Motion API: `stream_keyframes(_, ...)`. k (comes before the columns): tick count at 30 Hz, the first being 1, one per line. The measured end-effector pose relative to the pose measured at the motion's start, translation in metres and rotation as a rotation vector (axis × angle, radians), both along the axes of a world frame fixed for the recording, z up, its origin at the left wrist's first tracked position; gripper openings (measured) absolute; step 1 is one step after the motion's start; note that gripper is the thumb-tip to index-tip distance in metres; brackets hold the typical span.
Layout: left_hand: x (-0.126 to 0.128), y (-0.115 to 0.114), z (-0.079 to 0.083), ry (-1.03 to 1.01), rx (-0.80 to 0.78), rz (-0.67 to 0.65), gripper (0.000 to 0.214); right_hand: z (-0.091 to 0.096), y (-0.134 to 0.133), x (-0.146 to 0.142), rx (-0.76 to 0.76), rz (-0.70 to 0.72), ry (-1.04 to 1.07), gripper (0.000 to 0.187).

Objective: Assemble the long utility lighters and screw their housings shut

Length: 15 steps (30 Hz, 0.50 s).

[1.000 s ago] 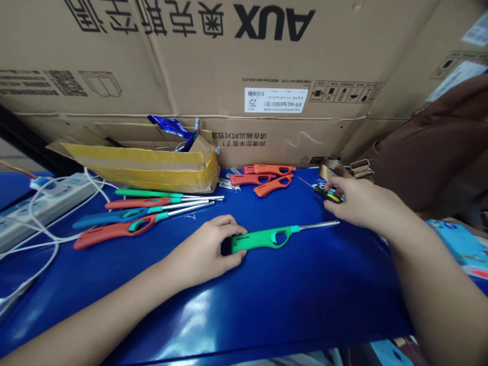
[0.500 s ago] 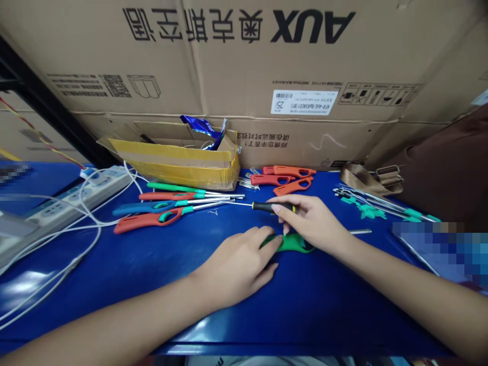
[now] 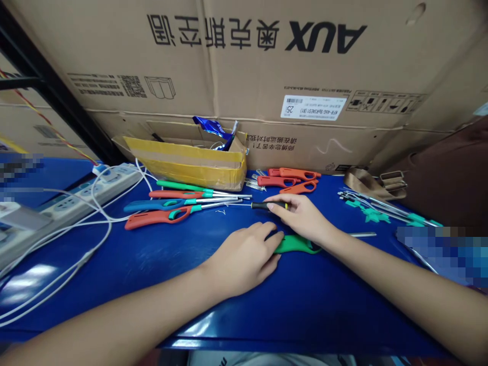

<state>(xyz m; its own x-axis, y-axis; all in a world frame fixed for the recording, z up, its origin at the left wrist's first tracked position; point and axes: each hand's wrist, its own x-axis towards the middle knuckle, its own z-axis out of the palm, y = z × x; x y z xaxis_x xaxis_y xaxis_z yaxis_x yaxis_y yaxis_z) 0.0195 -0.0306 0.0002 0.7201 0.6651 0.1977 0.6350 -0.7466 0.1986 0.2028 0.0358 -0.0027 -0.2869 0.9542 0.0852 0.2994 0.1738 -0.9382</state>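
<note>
My left hand [image 3: 247,259] is closed on the left end of a green gas lighter handle [image 3: 295,244], which lies flat on the blue table. Part of that handle is hidden behind my fingers and right wrist; a metal tube [image 3: 364,235] shows past the wrist. Just above it, my right hand [image 3: 301,216] pinches the black and yellow handle of a screwdriver [image 3: 261,205]. The screwdriver's thin shaft points left, toward several long-necked lighters with red, blue and green handles [image 3: 158,218]. Tiny white slivers [image 3: 220,211] lie near its tip.
Behind stands a yellow-taped carton [image 3: 186,162] with a blue wrapper. Red and orange handle shells [image 3: 292,178] lie beside clear small parts [image 3: 254,183]. Metal tubes with green pieces [image 3: 375,211] sit right. A power strip [image 3: 72,198] and white cables occupy the left.
The view has shifted, so the scene sits farther right. Relative to the table, my right hand has moved left with the screwdriver, its fingertips leaving the green handle. My left hand keeps its hold.
</note>
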Motion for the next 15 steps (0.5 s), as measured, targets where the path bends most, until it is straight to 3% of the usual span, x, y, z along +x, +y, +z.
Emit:
stream_keyframes(3, -0.001, 0.001, -0.001, -0.132, -0.052, -0.005, 0.036, 0.011, -0.007, 0.011, -0.028, -0.073, 0.065, 0.031)
stream_keyframes(6, 0.001, 0.003, -0.004, -0.390, -0.206, 0.011, 0.035, 0.021, -0.012, 0.027, -0.088, -0.198, 0.308, 0.027)
stream_keyframes(9, 0.005, 0.007, -0.006, -0.660, -0.459, 0.083, 0.029, 0.024, -0.014, 0.041, -0.129, -0.296, 0.561, 0.025)
stream_keyframes(15, 0.011, 0.014, 0.000, -1.117, -1.062, 0.312, 0.033, 0.013, -0.013, 0.049, -0.146, -0.338, 0.743, 0.035)
